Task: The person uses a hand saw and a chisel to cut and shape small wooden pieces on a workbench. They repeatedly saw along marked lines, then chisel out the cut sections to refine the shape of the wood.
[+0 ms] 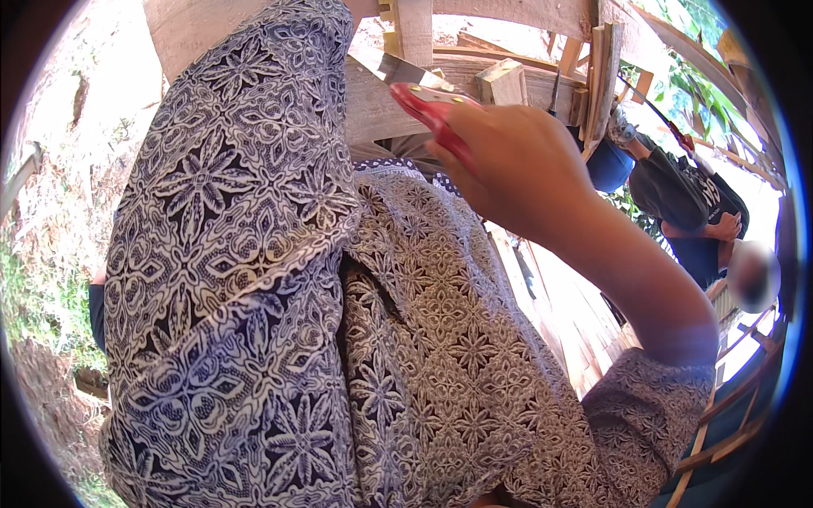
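Note:
My right hand is closed around the red handle of a hand saw. The saw's metal blade points up and left from the handle, against a wooden board. My left arm, in a black-and-white patterned sleeve, stretches up to the top edge. The sleeve's end lies beside the timber there, and the left hand itself does not show.
A short wooden block sits beyond the saw, among beams and upright planks. At the right, a person in dark clothes is near a blue rounded thing. Wooden strips lie below my right forearm. Grassy ground is at left.

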`<control>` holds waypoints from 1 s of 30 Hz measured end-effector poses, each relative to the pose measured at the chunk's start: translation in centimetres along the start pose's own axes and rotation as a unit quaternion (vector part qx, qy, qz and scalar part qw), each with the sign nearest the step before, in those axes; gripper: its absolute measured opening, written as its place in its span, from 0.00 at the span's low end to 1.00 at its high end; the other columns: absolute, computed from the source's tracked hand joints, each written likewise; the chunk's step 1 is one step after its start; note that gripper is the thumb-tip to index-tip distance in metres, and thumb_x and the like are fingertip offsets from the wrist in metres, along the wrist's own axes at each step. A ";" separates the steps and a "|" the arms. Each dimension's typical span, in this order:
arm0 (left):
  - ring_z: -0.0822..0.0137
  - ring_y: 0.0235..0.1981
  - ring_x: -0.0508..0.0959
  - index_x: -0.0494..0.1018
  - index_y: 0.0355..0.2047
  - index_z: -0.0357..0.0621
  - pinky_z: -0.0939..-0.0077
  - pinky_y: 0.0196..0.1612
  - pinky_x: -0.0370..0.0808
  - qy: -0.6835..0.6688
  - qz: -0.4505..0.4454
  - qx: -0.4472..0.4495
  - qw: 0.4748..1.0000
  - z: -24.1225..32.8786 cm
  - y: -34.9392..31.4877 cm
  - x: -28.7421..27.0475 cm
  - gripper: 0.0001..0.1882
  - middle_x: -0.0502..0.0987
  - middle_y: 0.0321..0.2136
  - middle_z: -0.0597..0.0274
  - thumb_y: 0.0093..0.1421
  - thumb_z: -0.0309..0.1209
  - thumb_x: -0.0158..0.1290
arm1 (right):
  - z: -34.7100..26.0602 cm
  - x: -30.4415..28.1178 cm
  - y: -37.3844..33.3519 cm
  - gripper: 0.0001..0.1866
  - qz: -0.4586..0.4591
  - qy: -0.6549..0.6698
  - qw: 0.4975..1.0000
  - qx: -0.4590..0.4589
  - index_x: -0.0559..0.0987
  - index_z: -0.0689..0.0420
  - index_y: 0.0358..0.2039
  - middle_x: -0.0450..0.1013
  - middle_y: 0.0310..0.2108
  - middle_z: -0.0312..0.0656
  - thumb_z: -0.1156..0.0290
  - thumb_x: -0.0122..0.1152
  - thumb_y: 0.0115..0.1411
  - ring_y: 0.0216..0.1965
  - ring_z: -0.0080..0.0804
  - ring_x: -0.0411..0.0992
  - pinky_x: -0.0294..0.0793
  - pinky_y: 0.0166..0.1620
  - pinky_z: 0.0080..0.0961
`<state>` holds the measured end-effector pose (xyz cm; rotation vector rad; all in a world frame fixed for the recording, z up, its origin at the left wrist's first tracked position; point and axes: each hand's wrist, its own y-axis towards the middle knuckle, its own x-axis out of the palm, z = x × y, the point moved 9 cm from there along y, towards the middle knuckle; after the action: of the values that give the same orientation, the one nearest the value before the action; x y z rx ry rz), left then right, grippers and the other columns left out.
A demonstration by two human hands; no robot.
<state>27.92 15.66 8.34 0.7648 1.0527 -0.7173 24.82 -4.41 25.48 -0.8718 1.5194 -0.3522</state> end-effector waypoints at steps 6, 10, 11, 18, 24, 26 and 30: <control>0.58 0.51 0.79 0.84 0.31 0.56 0.51 0.57 0.72 0.000 0.006 0.016 1.000 0.1 -0.4 -0.2 0.13 0.83 0.40 0.61 0.53 0.47 0.58 | -2.1 -5.7 -5.0 0.12 0.010 -0.010 0.999 -0.041 0.75 0.57 0.31 0.74 0.22 0.46 0.63 0.67 0.60 0.24 0.50 0.75 0.72 0.30 0.45; 0.60 0.51 0.79 0.84 0.30 0.57 0.52 0.56 0.71 0.029 0.005 0.001 1.000 0.1 -1.0 -0.3 0.13 0.83 0.39 0.62 0.53 0.47 0.57 | -3.5 -7.6 -6.2 0.14 0.012 -0.008 0.998 -0.054 0.72 0.57 0.29 0.72 0.22 0.46 0.66 0.71 0.56 0.23 0.50 0.73 0.69 0.29 0.43; 0.60 0.51 0.79 0.84 0.30 0.57 0.52 0.56 0.71 0.026 0.006 0.001 1.000 0.1 -1.1 -0.3 0.13 0.83 0.39 0.62 0.53 0.47 0.57 | -3.6 -7.4 -5.9 0.12 0.017 0.009 0.998 -0.051 0.73 0.57 0.29 0.71 0.21 0.47 0.67 0.70 0.58 0.21 0.50 0.73 0.69 0.27 0.43; 0.60 0.50 0.79 0.84 0.29 0.57 0.52 0.56 0.71 -0.016 0.013 0.009 1.000 0.4 -0.7 0.0 0.13 0.83 0.38 0.62 0.53 0.47 0.57 | 0.3 3.8 8.6 0.10 -0.141 0.038 0.987 0.064 0.86 0.55 0.31 0.82 0.29 0.49 0.68 0.57 0.60 0.31 0.44 0.82 0.83 0.36 0.43; 0.59 0.49 0.79 0.84 0.28 0.56 0.52 0.56 0.71 -0.009 0.010 -0.017 1.000 -0.6 -0.7 0.6 0.12 0.83 0.37 0.62 0.52 0.46 0.58 | -0.8 8.7 13.8 0.11 -0.043 0.024 0.998 0.035 0.86 0.52 0.32 0.82 0.31 0.47 0.66 0.56 0.61 0.34 0.44 0.82 0.82 0.38 0.41; 0.59 0.49 0.79 0.84 0.28 0.56 0.52 0.56 0.70 0.001 0.022 -0.008 1.000 -1.1 -0.4 0.4 0.11 0.83 0.37 0.63 0.51 0.45 0.58 | 0.8 8.0 13.0 0.10 -0.002 0.052 0.998 0.020 0.86 0.49 0.36 0.81 0.30 0.46 0.64 0.58 0.62 0.33 0.46 0.81 0.81 0.37 0.42; 0.60 0.49 0.78 0.84 0.28 0.56 0.53 0.57 0.68 -0.023 0.040 0.015 0.999 -1.2 -0.8 0.5 0.11 0.83 0.36 0.64 0.51 0.45 0.58 | 3.2 7.4 9.9 0.13 0.076 0.117 0.988 -0.068 0.77 0.54 0.31 0.76 0.25 0.47 0.58 0.64 0.63 0.32 0.51 0.77 0.76 0.36 0.49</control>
<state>26.81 16.14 7.33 0.8076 0.9659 -0.6815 25.32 -2.15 12.94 -0.8359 1.8339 -0.2465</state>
